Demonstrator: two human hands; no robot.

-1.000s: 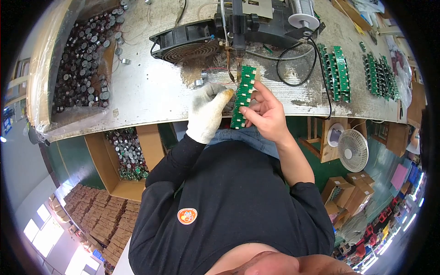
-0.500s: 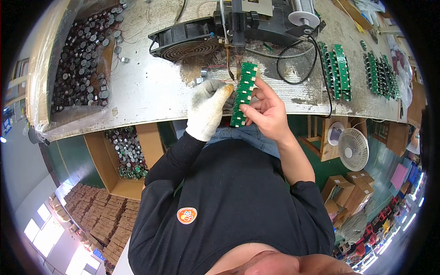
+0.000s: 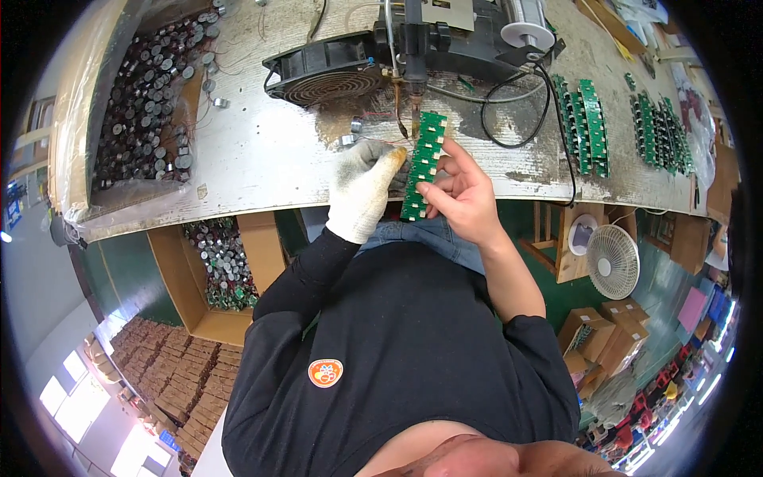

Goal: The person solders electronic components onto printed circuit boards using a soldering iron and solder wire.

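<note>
My right hand (image 3: 465,196) grips a long green circuit board strip (image 3: 424,167) by its right edge, thumb on top. Small pale connectors run along the strip, which stands tilted with its far end below the tip of a soldering iron (image 3: 416,103). In a white glove with a stained thumb tip, my left hand (image 3: 362,184) is closed in a pinch beside the strip's left edge. Whatever its fingers hold is hidden; thin reddish wires show just beyond them. Two small round metal motors (image 3: 347,140) lie on the table past the glove.
A box of small motors (image 3: 151,111) fills the table's left. Behind the hands stand a black fan (image 3: 326,75) and a solder spool (image 3: 527,33). Stacked green board strips (image 3: 588,127) lie at right, near a looped black cable (image 3: 486,119). Below the table edge is a carton (image 3: 214,318).
The circuit board strip's far end has dipped slightly toward me. My left hand has shifted a little to the right, still pinched; my right hand keeps its hold.
</note>
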